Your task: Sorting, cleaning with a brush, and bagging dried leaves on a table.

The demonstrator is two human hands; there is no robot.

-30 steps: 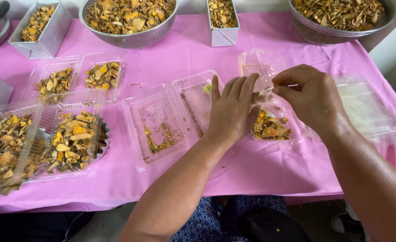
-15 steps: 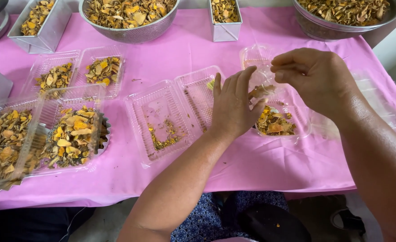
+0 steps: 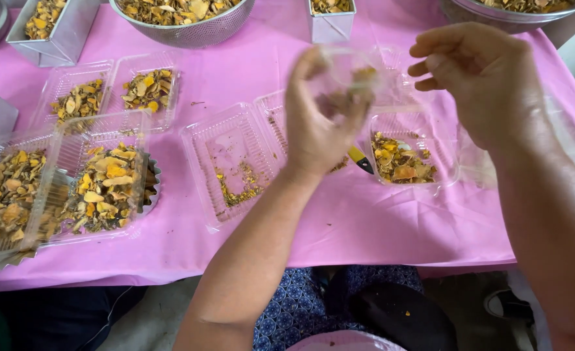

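Both hands hover above the pink tabletop (image 3: 378, 227): the left hand (image 3: 320, 120) cups blurred dried pieces (image 3: 356, 88), the right hand (image 3: 482, 78) is loosely curled over a filled clear tray (image 3: 404, 153).

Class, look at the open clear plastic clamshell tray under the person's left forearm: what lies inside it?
Inside the clamshell tray only a few yellow-brown crumbs show. The left hand covers its right half, so what lies there is hidden.

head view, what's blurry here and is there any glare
Head view: the left hand is smeared by motion blur, as is the clear lid beside it; the right hand is a little softer; the trays of dried slices are sharp; light is soft and even, with faint sheen on the plastic.
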